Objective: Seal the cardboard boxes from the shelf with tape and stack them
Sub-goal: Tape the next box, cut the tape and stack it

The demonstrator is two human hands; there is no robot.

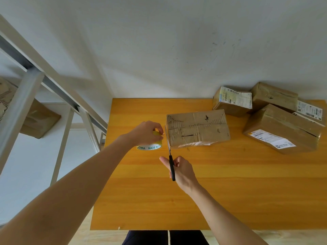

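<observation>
A worn cardboard box (197, 128) lies on the wooden table (230, 191), flaps closed, with a loose label at its front edge. Just left of it stands a roll of tape (150, 146) printed "MADE IN CHINA". My left hand (146, 132) grips the roll from above, fingers at its right side near the box's left end. My right hand (180, 169) holds black-handled scissors (170, 156), blades pointing up between the roll and the box's left edge.
Three more cardboard boxes are piled at the table's back right: one with a shipping label (232, 101), one behind (275, 96), one in front (283, 129). A metal shelf (23, 103) at the left holds further boxes (39, 119). A white wall rises behind.
</observation>
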